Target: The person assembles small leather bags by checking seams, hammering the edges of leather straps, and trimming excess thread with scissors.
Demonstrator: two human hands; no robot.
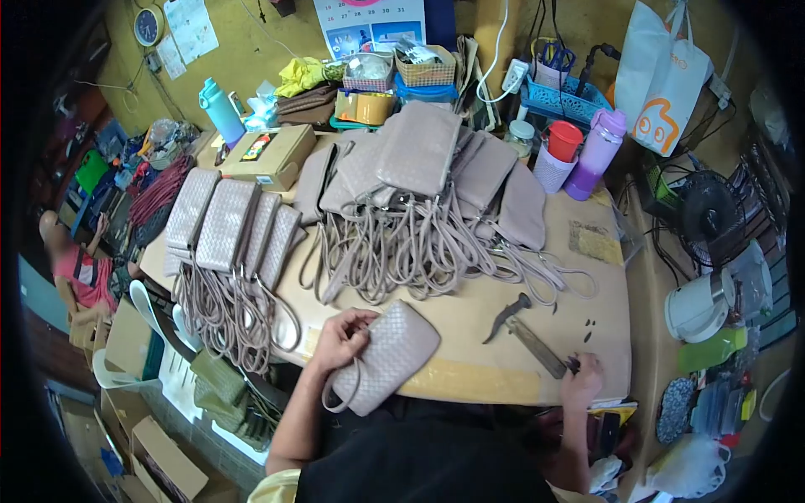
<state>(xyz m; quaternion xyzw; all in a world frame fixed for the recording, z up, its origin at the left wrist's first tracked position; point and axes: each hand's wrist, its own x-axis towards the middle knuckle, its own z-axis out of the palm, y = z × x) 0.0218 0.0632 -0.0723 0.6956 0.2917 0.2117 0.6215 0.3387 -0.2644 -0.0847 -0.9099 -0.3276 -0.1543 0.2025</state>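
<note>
Wall (226, 63): yellow, at 12 o'clock; a person (84, 272) far off at 9.
Table (457, 335): tan, the dial's centre; tape (470, 381) runs along the near edge toward 5.
Pouch (394, 352): woven, at 6, tilted, lower end past the near edge; its strap (344, 398) loops out at the pouch's 8.
Left hand (342, 337): thumb and fingers pinched on the pouch's upper left edge.
Right hand (583, 379): near the table corner at 4, fingers bent by small dark pieces (573, 365); cannot tell whether they are gripped.
Hammer (537, 346): lying at 4, handle end just beside the right hand.
Bits (589, 325): dark, at the right hand's 12.
Heap (419, 155): pouches at 12, straps toward 6.
Stack (225, 222): more pouches at 10.
Room: tabletop shows between pouch and hammer, and on to the right edge.
</note>
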